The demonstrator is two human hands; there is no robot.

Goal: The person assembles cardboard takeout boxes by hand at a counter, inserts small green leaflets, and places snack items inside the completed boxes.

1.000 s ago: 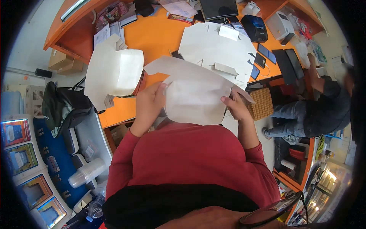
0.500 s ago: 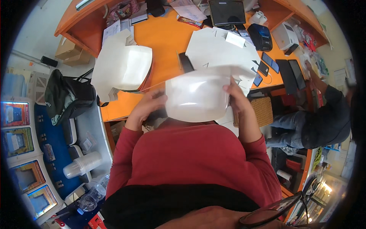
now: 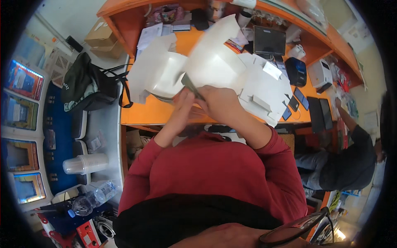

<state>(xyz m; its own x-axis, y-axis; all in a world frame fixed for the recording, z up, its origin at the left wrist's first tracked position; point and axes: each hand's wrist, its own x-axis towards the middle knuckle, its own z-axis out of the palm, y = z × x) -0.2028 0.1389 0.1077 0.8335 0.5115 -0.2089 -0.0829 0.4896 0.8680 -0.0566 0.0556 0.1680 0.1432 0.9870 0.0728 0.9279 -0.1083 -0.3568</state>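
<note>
A white cardboard box blank (image 3: 219, 62) with a glossy face is tilted up over the orange table in front of me. My right hand (image 3: 221, 103) is closed on its near edge, where a narrow greyish flap (image 3: 190, 84) sticks up, folded. The fingers of my left hand (image 3: 182, 109) are pressed together at the same edge, slightly blurred and partly hidden. Left of the held blank lies a pile of white blanks (image 3: 159, 70). To its right, more flat white cardboard (image 3: 271, 87) with cut flaps covers the table.
Phones (image 3: 301, 98), a black card machine (image 3: 295, 71) and a dark screen (image 3: 269, 40) stand at the right and back. A black bag (image 3: 89, 84) sits at left, above stacked plastic cups (image 3: 84, 164) and a bottle (image 3: 93, 200). Another person (image 3: 347, 159) is at far right.
The cardboard blank has swung up and away from my body. Both hands have come together at its near edge, instead of holding its two sides. The view has shifted.
</note>
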